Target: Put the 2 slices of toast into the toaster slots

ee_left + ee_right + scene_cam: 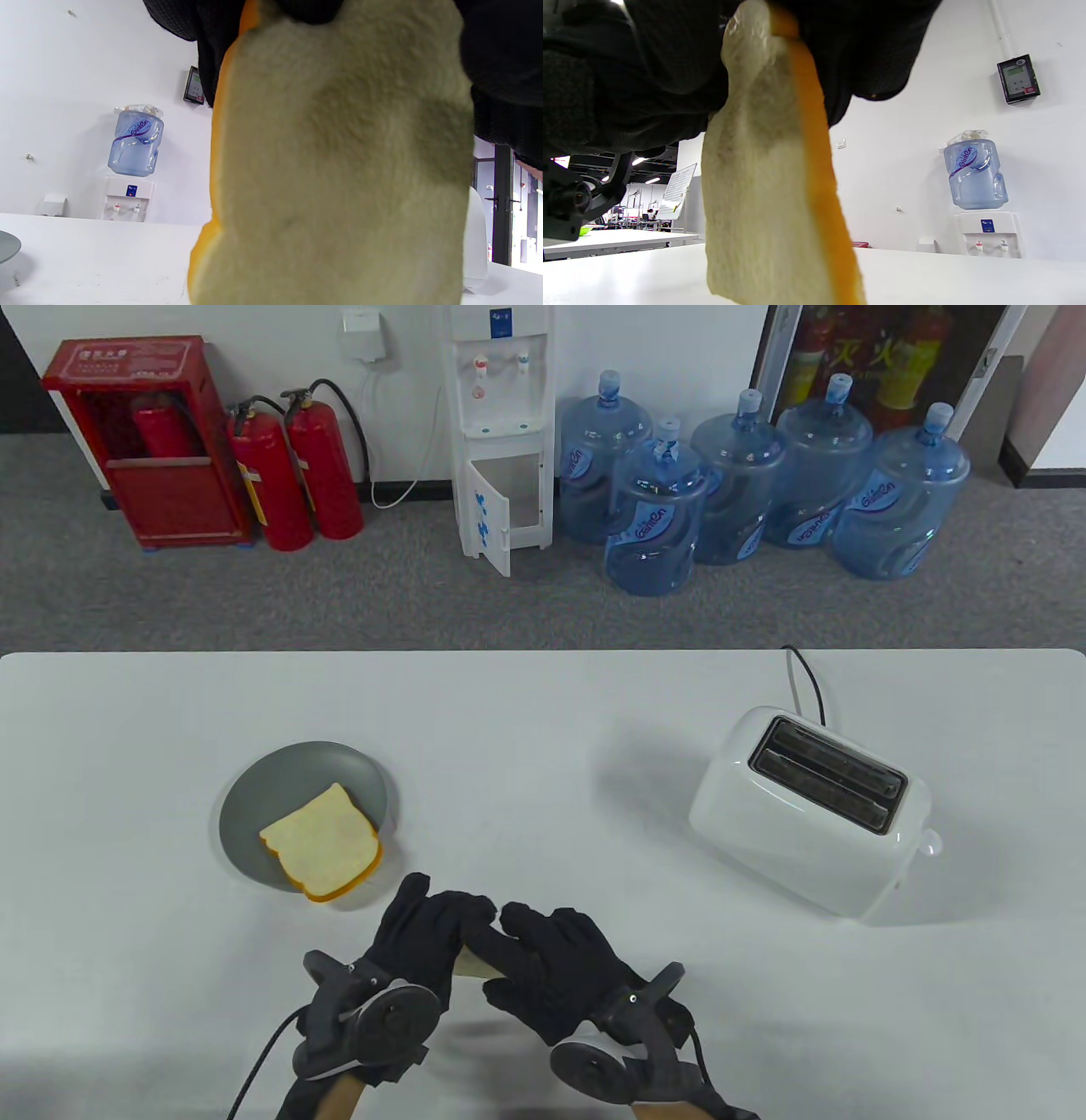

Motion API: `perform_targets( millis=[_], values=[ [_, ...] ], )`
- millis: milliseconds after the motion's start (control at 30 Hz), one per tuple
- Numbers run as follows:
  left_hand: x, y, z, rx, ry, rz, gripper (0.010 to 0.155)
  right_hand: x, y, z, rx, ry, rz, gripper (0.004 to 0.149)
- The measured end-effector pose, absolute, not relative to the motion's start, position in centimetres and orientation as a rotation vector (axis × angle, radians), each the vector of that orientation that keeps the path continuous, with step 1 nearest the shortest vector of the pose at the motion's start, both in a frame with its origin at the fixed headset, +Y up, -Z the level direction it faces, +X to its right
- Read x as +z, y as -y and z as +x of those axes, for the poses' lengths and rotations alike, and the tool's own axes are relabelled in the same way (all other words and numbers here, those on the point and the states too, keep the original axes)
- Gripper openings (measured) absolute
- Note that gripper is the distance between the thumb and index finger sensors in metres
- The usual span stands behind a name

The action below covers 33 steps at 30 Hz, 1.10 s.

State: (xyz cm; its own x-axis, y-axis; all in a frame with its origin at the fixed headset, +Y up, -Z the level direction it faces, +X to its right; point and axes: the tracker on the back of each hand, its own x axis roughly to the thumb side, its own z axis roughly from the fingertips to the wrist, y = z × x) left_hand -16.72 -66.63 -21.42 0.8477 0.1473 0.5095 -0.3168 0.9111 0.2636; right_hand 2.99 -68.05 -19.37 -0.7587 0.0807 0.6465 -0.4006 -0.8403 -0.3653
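One slice of toast [322, 841] lies on the grey plate [254, 793] at the table's left. A second slice [472, 964] is held upright between my two gloved hands near the front edge, mostly hidden from above. It fills the left wrist view [339, 178] and hangs edge-on in the right wrist view [772, 190]. My left hand [428, 929] and my right hand [530, 942] both grip its top edge. The white toaster [810, 814] stands at the right with two dark slots open on top, well apart from both hands.
The toaster's black cord [806, 683] runs off the table's far edge. Beyond the table stand a water dispenser [501, 432], several blue water bottles [747, 492] and red fire extinguishers [297, 470] on the floor.
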Motion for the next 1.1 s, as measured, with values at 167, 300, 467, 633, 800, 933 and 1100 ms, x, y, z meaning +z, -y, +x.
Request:
perform_targets(
  millis=[167, 300, 467, 633, 800, 933, 1100],
  values=[
    [-21.5, 66.8, -16.9, 0.279, 0.514, 0.343, 0.046, -19.1, 67.8, 3.0, 2.597, 0.785, 0.918, 0.071],
    [-21.4, 66.7, -17.0, 0.295, 0.519, 0.350, 0.047, -19.0, 67.7, 3.1, 2.574, 0.844, 0.914, 0.067],
    [-21.4, 66.8, -17.4, 0.330, 0.543, 0.350, 0.049, -18.9, 67.6, 3.0, 2.560, 0.877, 0.937, 0.059],
    [-21.5, 67.2, -17.9, 0.372, 0.590, 0.363, 0.051, -18.8, 67.4, 3.0, 2.555, 0.886, 0.941, 0.053],
    [-21.2, 67.2, -17.8, 0.367, 0.606, 0.395, 0.052, -18.8, 67.3, 3.2, 2.547, 0.927, 0.913, 0.051],
    [-21.1, 67.2, -17.9, 0.373, 0.617, 0.419, 0.053, -18.8, 67.2, 3.3, 2.553, 0.953, 0.898, 0.051],
    [-21.4, 67.2, -18.4, 0.399, 0.601, 0.423, 0.053, -18.8, 67.2, 3.4, 2.569, 0.978, 0.884, 0.051]
  ],
)
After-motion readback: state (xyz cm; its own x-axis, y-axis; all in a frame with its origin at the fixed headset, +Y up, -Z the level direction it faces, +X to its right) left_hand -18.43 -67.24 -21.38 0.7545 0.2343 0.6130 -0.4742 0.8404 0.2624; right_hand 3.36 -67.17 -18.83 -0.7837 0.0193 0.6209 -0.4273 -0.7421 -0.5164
